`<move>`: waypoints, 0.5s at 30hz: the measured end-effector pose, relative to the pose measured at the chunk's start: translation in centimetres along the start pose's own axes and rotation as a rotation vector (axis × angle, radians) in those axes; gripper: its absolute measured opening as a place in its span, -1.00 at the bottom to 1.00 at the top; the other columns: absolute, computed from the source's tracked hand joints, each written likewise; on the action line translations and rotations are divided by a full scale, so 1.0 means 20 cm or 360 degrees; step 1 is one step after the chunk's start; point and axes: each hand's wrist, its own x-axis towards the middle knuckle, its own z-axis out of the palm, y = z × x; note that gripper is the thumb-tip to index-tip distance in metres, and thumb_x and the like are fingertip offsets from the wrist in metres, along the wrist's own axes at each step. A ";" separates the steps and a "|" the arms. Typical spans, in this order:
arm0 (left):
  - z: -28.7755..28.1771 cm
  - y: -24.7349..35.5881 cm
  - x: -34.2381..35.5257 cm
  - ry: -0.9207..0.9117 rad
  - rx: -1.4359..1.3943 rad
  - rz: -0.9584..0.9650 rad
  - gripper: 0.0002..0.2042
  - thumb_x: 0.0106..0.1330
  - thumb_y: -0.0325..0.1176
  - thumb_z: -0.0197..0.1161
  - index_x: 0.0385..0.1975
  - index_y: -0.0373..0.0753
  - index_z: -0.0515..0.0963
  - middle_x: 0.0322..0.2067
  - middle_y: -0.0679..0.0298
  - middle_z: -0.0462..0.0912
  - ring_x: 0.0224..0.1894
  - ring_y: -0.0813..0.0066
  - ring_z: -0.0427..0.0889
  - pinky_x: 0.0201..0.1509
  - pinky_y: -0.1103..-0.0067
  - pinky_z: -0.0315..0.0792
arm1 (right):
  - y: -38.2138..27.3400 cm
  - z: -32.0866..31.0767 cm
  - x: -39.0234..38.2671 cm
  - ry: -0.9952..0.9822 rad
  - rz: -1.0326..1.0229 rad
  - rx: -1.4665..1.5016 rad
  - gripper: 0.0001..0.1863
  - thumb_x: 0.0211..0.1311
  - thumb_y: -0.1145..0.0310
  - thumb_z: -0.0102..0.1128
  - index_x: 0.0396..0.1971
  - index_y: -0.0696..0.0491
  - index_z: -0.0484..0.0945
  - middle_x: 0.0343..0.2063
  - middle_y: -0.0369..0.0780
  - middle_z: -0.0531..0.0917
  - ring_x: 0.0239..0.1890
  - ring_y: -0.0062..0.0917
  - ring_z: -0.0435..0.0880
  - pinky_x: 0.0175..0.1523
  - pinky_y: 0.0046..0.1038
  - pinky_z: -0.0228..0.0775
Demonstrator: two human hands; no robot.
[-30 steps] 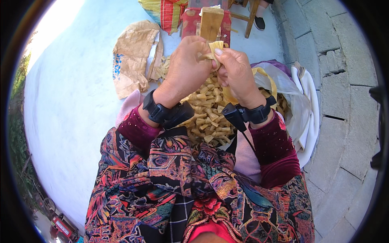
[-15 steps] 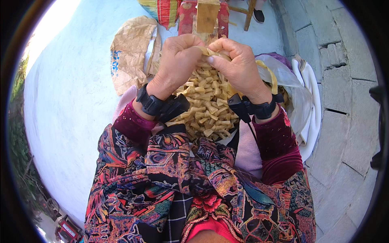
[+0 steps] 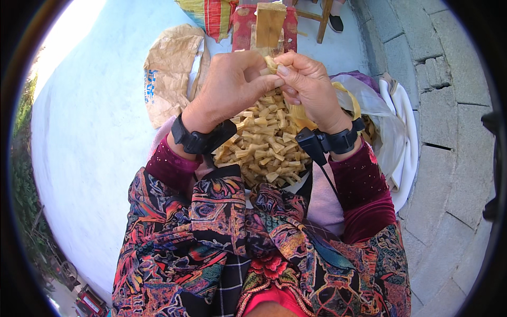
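Both hands meet above a heap of small knotted, straw-coloured dried-leaf pieces (image 3: 272, 145). Between the fingertips is one similar piece, a short folded dried-leaf knot (image 3: 271, 64). My left hand (image 3: 224, 87), fingers curled, pinches its left end, the thumb reaching across to the right fingers. On the other end, my right hand (image 3: 311, 87) closes thumb and forefinger. A yellowish strip (image 3: 302, 117) shows under the right palm; whether it is held, I cannot tell. Black straps with small devices circle both wrists.
A wooden block (image 3: 270, 29) stands on a red-patterned bench (image 3: 244, 24) ahead. Left lie a brown paper sack (image 3: 169, 74) and a striped bag (image 3: 211, 18). Right are a clear plastic bag (image 3: 377, 108) and white cloth (image 3: 405, 132). Another person's black shoe (image 3: 335, 23) shows beyond.
The dried leaf, drawn lengthwise between both hands before, now shows as a compact knot at the fingertips. My left hand has turned and its thumb has come over toward the right hand.
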 end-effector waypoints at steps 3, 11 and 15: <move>-0.03 0.00 0.01 -0.0196 -0.0332 -0.0258 -0.73 0.14 -0.30 0.26 -0.67 -0.37 0.49 -0.78 0.32 0.43 -0.73 0.63 0.36 -0.66 0.67 0.21 | -0.01 0.01 -0.01 0.0056 -0.0122 -0.0251 -0.79 0.28 0.28 0.01 -0.29 0.12 0.49 -0.63 -0.44 0.38 -0.62 -0.85 0.25 -0.57 -0.77 0.09; -0.06 -0.01 -0.02 -0.0413 -0.2078 -0.0791 -0.82 0.26 -0.32 0.12 -0.56 -0.20 0.40 -0.73 0.44 0.26 -0.75 0.72 0.21 -0.71 0.79 0.12 | -0.04 -0.02 -0.05 -0.0060 -0.0231 -0.0376 -0.74 0.25 0.25 0.06 -0.32 0.17 0.53 -0.59 -0.41 0.47 -0.54 -0.81 0.34 -0.46 -0.75 0.17; -0.08 -0.02 -0.06 -0.0428 -0.2254 -0.0584 -0.83 0.26 -0.33 0.09 -0.52 -0.22 0.34 -0.75 0.42 0.23 -0.79 0.69 0.17 -0.74 0.77 0.08 | -0.09 -0.08 -0.07 -0.0026 -0.0257 -0.0539 -0.80 0.18 0.34 0.15 -0.40 0.19 0.57 -0.60 -0.40 0.49 -0.54 -0.81 0.35 -0.46 -0.75 0.17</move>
